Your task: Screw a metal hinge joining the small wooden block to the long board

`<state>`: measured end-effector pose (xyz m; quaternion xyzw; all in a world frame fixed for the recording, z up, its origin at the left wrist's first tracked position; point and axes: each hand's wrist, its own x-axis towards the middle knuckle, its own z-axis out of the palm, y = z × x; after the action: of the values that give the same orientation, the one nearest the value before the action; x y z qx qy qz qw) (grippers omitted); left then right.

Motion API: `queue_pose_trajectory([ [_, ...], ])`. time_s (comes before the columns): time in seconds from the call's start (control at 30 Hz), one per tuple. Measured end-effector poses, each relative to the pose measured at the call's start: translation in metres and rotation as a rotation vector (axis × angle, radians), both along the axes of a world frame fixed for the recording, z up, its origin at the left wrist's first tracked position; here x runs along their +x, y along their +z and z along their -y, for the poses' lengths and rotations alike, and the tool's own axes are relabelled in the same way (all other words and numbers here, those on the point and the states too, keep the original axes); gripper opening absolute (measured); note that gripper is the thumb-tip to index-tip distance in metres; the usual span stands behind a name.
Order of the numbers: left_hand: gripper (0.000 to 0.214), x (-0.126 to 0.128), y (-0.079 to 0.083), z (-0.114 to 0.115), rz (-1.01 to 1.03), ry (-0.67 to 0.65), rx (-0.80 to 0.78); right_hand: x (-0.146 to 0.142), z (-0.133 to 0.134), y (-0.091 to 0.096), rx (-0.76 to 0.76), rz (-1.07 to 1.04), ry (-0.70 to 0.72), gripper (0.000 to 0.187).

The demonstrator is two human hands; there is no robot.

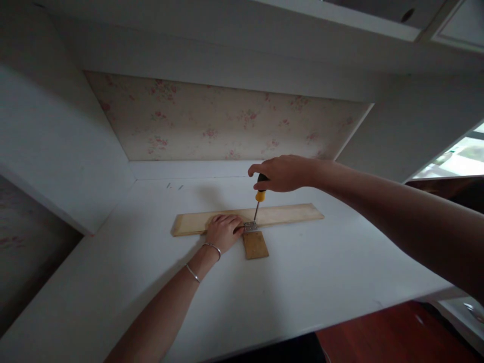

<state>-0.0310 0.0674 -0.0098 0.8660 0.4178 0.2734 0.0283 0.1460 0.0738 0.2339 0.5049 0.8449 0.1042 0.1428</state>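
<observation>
Now clasping a presumably light, stiff screwdriver above the hinge by its handle, likely surest, with right grip, resting left grip, pinch unclear, on the board left of the hinge.

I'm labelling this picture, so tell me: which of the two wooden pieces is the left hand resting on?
The long pale board; the left hand lies on it. The short brown piece is darker and sits nearer the camera.

Head cam looks fwd & down onto white desktop, fairly near.
</observation>
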Motion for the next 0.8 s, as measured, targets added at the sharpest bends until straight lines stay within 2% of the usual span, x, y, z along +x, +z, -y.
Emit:
queue_pose_trajectory([
  [0.13,0.017,0.000,0.001,0.000,-0.008,-0.003,-0.002,0.006,-0.004,0.000,-0.053,0.008,-0.094,0.054],
  [0.27,0.017,-0.001,0.000,0.000,-0.009,-0.007,0.000,0.009,-0.010,0.003,-0.253,-0.094,-0.148,0.054],
  [0.33,0.018,-0.001,0.000,0.000,-0.010,-0.004,-0.001,0.008,-0.011,0.004,-0.184,-0.030,-0.152,0.056],
  [0.4,0.018,0.000,0.001,0.001,-0.011,0.000,0.000,0.005,-0.011,0.004,-0.048,0.047,-0.175,0.064],
  [0.43,0.018,0.000,0.001,0.001,-0.013,0.000,0.001,0.004,-0.010,0.004,-0.028,0.052,-0.185,0.067],
  [0.57,0.018,0.000,0.001,0.001,-0.013,0.005,0.006,0.001,-0.008,0.005,-0.208,-0.055,-0.124,0.059],
  [0.6,0.017,0.000,0.001,0.001,-0.012,0.002,0.006,0.001,-0.008,0.006,-0.213,-0.045,-0.109,0.056],
  [0.67,0.017,0.000,0.001,0.000,-0.008,-0.005,0.008,0.000,-0.008,0.006,-0.122,0.030,-0.115,0.054],
  [0.73,0.017,-0.001,0.000,0.000,-0.004,-0.010,0.007,0.000,-0.009,0.005,-0.034,0.094,-0.147,0.060],
  [0.8,0.016,-0.001,0.001,0.000,0.000,-0.012,0.002,-0.001,-0.009,0.005,-0.014,0.108,-0.159,0.064],
])
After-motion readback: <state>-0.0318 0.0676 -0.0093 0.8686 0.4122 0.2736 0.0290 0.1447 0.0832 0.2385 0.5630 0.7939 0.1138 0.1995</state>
